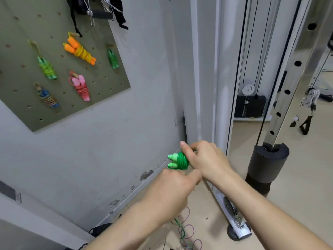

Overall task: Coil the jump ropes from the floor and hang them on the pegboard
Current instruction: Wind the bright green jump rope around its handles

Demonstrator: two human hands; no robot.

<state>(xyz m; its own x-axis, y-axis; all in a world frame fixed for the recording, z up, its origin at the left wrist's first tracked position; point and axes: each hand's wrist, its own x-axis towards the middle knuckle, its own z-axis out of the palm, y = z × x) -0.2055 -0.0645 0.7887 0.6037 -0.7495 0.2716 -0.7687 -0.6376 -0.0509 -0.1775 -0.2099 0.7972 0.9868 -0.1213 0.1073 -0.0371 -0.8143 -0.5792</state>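
Up and left of your hands, the pegboard holds five wound ropes. Your right hand grips the green jump rope, which looks nearly wound. Your left hand curls just under it; I cannot tell if it pinches the cord. Next, I think, you tuck the end in and reach up to a free peg. Another rope lies on the floor below your hands.

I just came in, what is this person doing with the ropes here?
A person is coiling a green jump rope: the right hand grips the two handles with cord wound round them, and the left hand below seems to pinch the loose cord. Five coiled ropes already hang on the pegboard. More loose rope lies on the floor.
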